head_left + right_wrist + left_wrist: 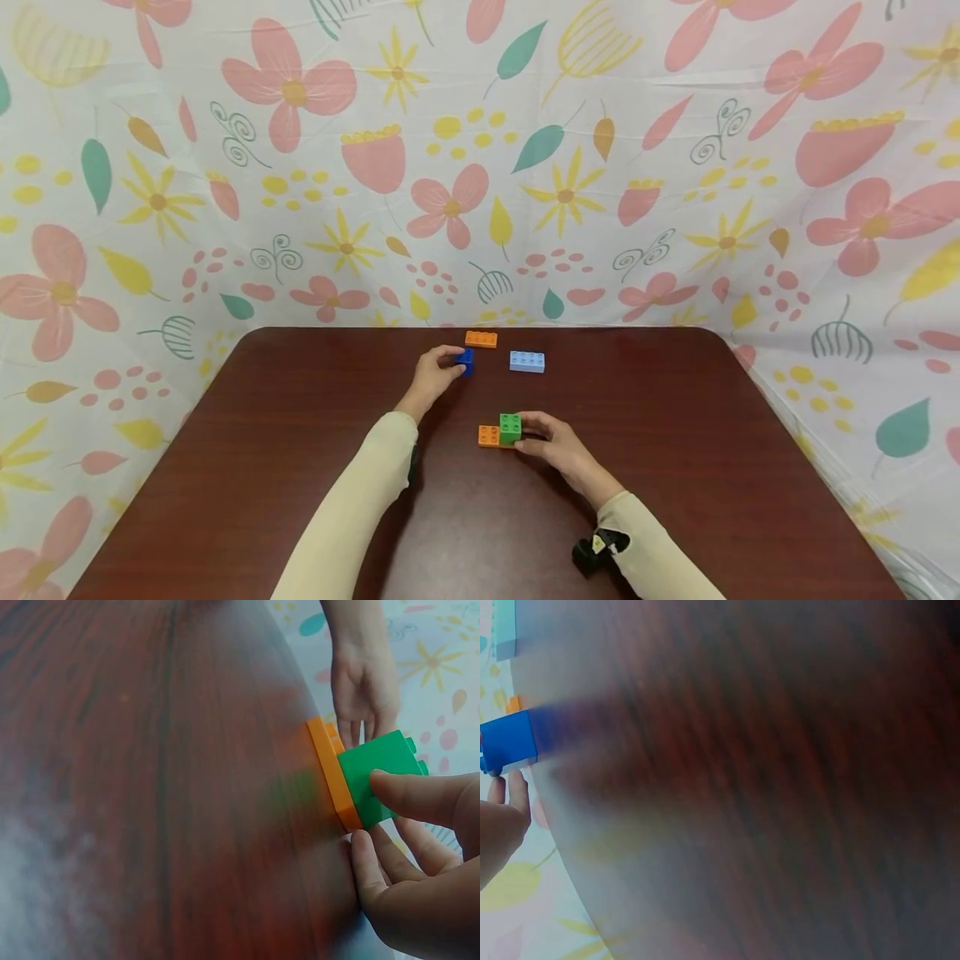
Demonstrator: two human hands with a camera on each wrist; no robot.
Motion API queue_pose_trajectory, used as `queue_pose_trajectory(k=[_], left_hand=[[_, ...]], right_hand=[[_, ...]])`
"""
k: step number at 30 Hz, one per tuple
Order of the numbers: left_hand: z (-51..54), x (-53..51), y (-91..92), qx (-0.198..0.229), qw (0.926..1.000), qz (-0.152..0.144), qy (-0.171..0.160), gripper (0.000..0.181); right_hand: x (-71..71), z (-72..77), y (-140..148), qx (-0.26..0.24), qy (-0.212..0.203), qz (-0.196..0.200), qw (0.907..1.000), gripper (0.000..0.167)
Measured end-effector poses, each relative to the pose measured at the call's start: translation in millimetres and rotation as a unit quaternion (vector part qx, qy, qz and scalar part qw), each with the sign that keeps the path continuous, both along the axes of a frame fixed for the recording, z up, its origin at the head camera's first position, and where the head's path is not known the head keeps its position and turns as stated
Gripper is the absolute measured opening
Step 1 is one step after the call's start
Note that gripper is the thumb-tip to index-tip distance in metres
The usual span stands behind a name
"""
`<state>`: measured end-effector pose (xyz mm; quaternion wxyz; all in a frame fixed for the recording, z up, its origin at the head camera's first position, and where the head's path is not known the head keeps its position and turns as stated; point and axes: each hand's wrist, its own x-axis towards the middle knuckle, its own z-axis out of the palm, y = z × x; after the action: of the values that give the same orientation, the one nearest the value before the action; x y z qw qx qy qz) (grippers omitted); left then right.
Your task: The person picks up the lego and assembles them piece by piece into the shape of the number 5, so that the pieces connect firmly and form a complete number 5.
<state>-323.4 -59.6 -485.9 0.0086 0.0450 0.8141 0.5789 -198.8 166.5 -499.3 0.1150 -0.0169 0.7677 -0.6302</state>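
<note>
My left hand [432, 379] pinches a dark blue building brick [466, 361] between thumb and fingers towards the far side of the table. The blue brick [510, 741] shows at the left edge of the left wrist view; whether it touches the tabletop I cannot tell. Nearer to me, my right hand [561, 450] grips a green building brick [510, 428] by its sides. This green brick [379, 774] sits on the right half of a flat orange brick [488, 436], whose left studs stay uncovered. The right thumb presses the green brick's near face in the right wrist view.
Another orange brick [481, 339] lies close to the table's far edge, just beyond the blue one. To its right is a light blue brick [527, 362]. The dark brown table [480, 533] ends at a floral cloth [465, 167] hanging behind and beside it.
</note>
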Motion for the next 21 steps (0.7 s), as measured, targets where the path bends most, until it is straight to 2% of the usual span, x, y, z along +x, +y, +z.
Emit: queue_pose_trajectory(k=[12, 21], left_hand=[[-0.7, -2.4, 4.1, -0.008, 1.0, 0.003, 0.003, 0.028], [-4.8, -3.8, 6.5, -0.009, 0.9999, 0.006, 0.012, 0.022]], right_hand=[[3.0, 8.4, -2.8, -0.004, -0.009, -0.006, 0.9999, 0.047], [1.7, 4.4, -2.5, -0.001, -0.015, -0.012, 0.9998, 0.046]])
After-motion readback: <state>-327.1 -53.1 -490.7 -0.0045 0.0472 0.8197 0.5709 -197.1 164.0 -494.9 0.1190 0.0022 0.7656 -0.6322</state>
